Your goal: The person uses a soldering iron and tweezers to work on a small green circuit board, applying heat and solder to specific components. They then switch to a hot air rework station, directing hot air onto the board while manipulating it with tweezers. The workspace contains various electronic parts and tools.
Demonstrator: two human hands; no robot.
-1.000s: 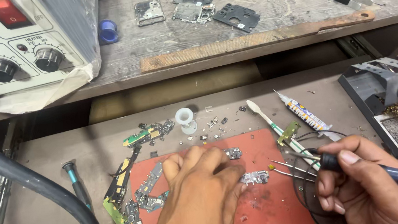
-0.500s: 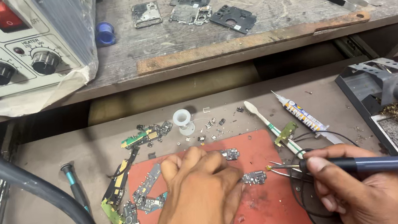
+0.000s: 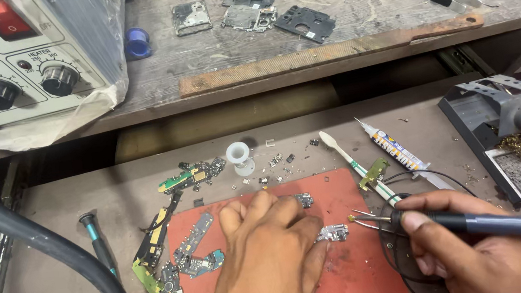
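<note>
My left hand rests flat on a red work mat, its fingertips pinning a small metallic circuit part. My right hand grips a soldering iron with a blue-grey handle, held almost level. The iron's tip points left and hovers just right of the small part, close to it. Thin tweezers lie along the iron near the tip. Several small green and black circuit boards lie to the left of my left hand.
A soldering iron stand with brass wool sits at the right. A white brush, a glue tube, an empty white spool and loose chips lie behind the mat. A rework station and thick black hose occupy the left.
My right hand has lowered the soldering iron to a flatter angle and brought its tip left toward the small part. My left hand has stayed on the mat.
</note>
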